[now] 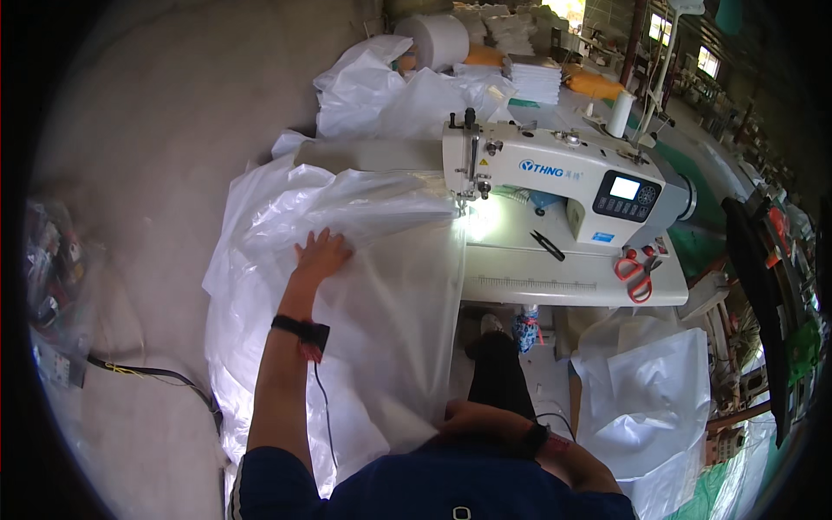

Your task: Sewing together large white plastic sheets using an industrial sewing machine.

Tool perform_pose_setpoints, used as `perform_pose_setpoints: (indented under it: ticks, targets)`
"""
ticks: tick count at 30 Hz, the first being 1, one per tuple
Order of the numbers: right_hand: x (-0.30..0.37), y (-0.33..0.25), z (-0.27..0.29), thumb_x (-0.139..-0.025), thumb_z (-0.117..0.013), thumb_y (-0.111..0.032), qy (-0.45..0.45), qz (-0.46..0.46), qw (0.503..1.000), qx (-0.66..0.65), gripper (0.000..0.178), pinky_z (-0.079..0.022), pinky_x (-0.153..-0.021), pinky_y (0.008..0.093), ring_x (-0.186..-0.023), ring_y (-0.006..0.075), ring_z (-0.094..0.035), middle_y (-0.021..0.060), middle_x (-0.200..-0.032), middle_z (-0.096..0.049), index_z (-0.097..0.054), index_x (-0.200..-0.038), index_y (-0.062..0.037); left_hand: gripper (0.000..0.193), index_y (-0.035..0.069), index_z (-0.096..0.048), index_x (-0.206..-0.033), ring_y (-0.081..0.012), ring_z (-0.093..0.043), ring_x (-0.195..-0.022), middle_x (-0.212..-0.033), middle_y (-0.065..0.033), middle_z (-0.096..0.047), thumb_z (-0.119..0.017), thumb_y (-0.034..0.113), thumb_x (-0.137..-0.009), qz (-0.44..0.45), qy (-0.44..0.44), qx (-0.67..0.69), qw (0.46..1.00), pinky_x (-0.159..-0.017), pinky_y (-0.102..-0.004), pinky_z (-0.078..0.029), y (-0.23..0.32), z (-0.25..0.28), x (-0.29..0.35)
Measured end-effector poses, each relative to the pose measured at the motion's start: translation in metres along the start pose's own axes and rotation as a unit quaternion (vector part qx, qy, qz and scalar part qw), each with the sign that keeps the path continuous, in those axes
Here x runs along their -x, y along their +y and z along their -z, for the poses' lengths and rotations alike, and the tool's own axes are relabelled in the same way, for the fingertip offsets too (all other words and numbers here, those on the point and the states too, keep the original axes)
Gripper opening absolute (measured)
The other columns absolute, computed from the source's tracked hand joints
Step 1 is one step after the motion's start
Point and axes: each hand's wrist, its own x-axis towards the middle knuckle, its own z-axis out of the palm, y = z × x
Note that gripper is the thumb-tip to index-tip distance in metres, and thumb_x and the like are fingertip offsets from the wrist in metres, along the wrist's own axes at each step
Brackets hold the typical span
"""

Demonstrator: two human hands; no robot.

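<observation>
A large translucent white plastic sheet spreads over the left of the sewing machine's table and hangs toward me. Its top edge runs up to the lit needle area. My left hand lies flat on the sheet with fingers spread, left of the needle. Close to my body, my right hand is closed at the sheet's lower right edge, where folds draw together; its fingertips are partly hidden. The white sewing machine stands ahead with its lamp and small screen lit.
Black thread snips and red-handled scissors lie on the machine table. A thread cone stands behind the machine. More white sheeting hangs at the right. Stacked white packs and a white roll are at the back.
</observation>
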Motion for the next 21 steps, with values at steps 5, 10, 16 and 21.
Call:
perform_pose_setpoints:
  ticks: [5,10,16,21]
  targets:
    - [0.0,0.013,0.008,-0.085,-0.069,-0.037,0.051,-0.01,0.994,-0.1,0.06,-0.051,-0.081,0.0276,-0.093,0.0156,-0.065,0.0122,-0.108,-0.068,-0.055,-0.128,0.0025,0.019,0.009,-0.067,-0.094,-0.0332,-0.062,-0.094,-0.096,-0.0117,-0.067,-0.067,0.022,-0.08,-0.167,0.124,0.192,0.959,-0.083,-0.0446,-0.05,0.09,0.005,0.113]
    - [-0.049,0.008,0.039,-0.084,-0.069,-0.037,0.394,0.153,0.906,0.025,0.063,-0.053,-0.074,0.0375,-0.085,0.0302,-0.069,0.0188,-0.09,-0.069,-0.049,-0.129,0.0024,0.026,0.008,-0.063,-0.098,-0.0276,-0.057,-0.093,-0.093,-0.0085,-0.059,-0.07,0.025,-0.079,-0.197,0.16,0.047,0.966,-0.079,-0.0408,-0.044,0.138,-0.039,0.176]
    - [-0.094,-0.015,0.053,-0.089,-0.058,-0.022,0.58,0.176,0.792,0.066,0.043,-0.052,-0.077,0.0437,-0.087,0.04,-0.067,0.0275,-0.092,-0.066,-0.05,-0.126,-0.0017,0.007,0.007,-0.063,-0.08,-0.0288,-0.059,-0.088,-0.085,-0.0087,-0.06,-0.064,0.013,-0.079,-0.258,0.16,0.086,0.949,-0.075,-0.0416,-0.046,0.149,-0.05,0.159]
    - [-0.081,-0.021,0.064,-0.091,-0.06,-0.021,0.572,0.256,0.779,-0.025,0.031,-0.053,-0.073,0.0377,-0.082,0.0295,-0.068,0.0212,-0.093,-0.068,-0.058,-0.112,0.0013,0.01,0.004,-0.063,-0.082,-0.0345,-0.062,-0.081,-0.087,-0.0127,-0.062,-0.061,0.013,-0.08,-0.2,0.05,0.281,0.937,-0.072,-0.0434,-0.051,0.157,-0.036,0.159]
